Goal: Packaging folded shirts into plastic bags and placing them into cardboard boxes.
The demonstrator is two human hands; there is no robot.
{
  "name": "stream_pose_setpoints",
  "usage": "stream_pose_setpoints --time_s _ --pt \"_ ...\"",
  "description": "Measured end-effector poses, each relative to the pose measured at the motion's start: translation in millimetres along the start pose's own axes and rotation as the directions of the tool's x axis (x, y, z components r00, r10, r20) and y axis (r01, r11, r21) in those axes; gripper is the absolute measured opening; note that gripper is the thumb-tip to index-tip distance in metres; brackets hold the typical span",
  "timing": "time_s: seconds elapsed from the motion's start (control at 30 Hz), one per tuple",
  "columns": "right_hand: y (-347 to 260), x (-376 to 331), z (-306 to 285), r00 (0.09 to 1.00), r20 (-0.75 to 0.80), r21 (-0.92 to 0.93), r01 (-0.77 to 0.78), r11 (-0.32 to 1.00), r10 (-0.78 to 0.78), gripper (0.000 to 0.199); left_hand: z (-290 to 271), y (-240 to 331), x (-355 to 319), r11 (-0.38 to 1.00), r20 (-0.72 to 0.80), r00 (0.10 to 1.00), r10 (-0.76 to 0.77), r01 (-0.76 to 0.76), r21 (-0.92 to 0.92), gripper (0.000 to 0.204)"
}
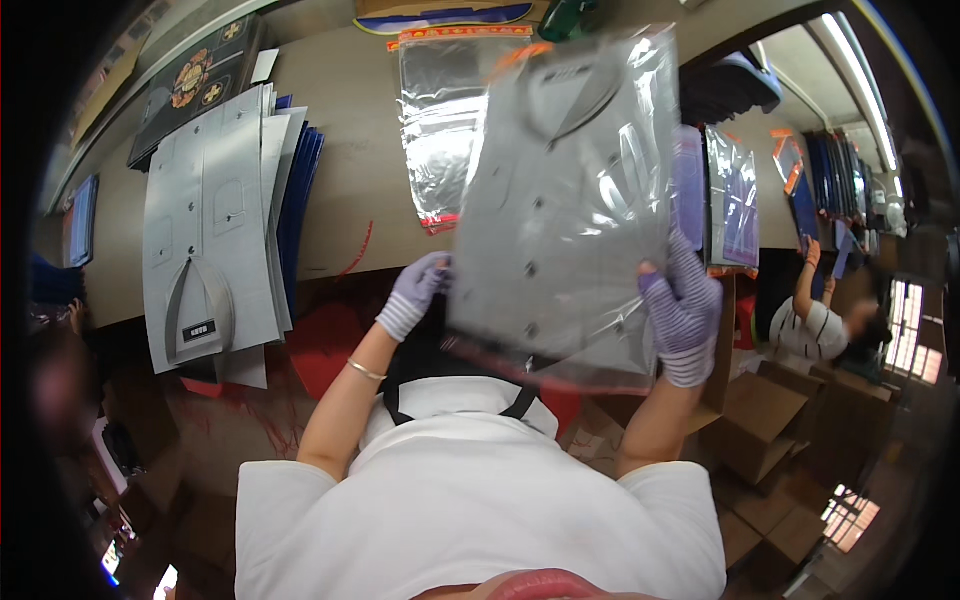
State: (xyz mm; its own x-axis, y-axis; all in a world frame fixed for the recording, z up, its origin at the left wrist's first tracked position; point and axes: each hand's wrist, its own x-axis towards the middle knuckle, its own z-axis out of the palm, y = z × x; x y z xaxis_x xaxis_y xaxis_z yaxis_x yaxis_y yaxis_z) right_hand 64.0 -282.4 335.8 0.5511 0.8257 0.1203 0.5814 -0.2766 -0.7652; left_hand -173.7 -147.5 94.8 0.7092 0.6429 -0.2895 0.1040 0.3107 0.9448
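A folded grey shirt in a clear plastic bag is held up above the brown table, tilted a little to the right. My left hand, in a purple-striped glove, grips the bag's lower left edge. My right hand, gloved the same way, grips its lower right edge. The bag's red-trimmed open end points down toward my chest. Behind the bag, empty clear bags with red strips lie on the table.
A stack of folded grey shirts over blue ones lies at the table's left. More bagged blue shirts sit at the right. Another person works at the far right. Cardboard boxes stand on the floor to my right.
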Motion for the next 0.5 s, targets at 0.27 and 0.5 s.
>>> stream_pose_setpoints --time_s 0.27,0.5 --pt "43 54 203 0.957 0.281 -0.408 0.185 0.894 -0.07 0.033 20 -32 -6 0.942 0.225 0.916 -0.332 0.334 0.029 0.022" --pt "252 -48 198 0.721 0.405 0.53 -0.686 0.498 0.562 0.026 -18 -51 -6 0.965 -0.067 0.97 -0.236 0.242 0.105 0.014"
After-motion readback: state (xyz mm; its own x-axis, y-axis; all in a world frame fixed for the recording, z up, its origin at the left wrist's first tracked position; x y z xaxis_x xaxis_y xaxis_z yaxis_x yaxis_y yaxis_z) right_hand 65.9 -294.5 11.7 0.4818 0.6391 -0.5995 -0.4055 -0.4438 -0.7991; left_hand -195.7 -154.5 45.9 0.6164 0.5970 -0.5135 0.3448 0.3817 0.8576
